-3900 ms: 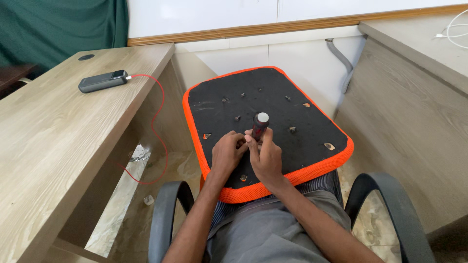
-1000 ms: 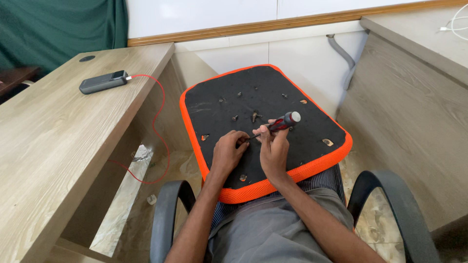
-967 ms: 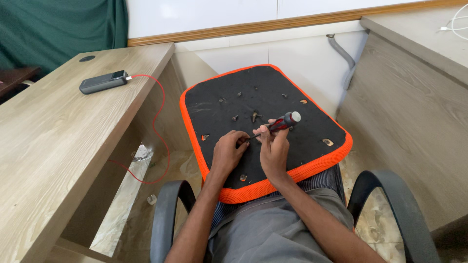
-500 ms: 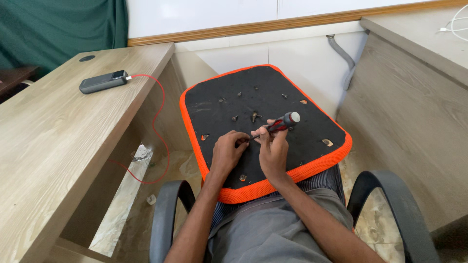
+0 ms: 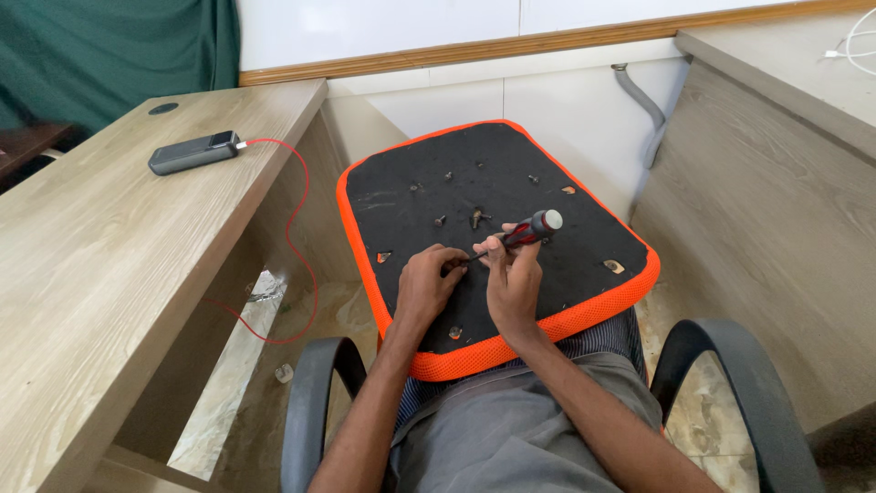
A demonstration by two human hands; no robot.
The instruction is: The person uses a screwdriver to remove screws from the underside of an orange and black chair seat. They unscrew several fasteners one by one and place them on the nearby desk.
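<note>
Across my lap lies seat pad (image 5: 584, 228), underside up; r. hand (image 5: 513, 285) grips screwdriver (image 5: 520, 234) tilted low, l. hand (image 5: 425, 285) curled, fingertips steadying tip at screw.

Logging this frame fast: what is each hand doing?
Left hand: fingers curled at the screwdriver tip; grip unclear.
Right hand: closed on the screwdriver.

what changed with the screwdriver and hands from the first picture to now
The screwdriver tipped from upright to slanting, handle up and to the right, tip down by the left hand. The right hand still grips it. The seat pad stayed on the lap, the power bank on the desk.
</note>
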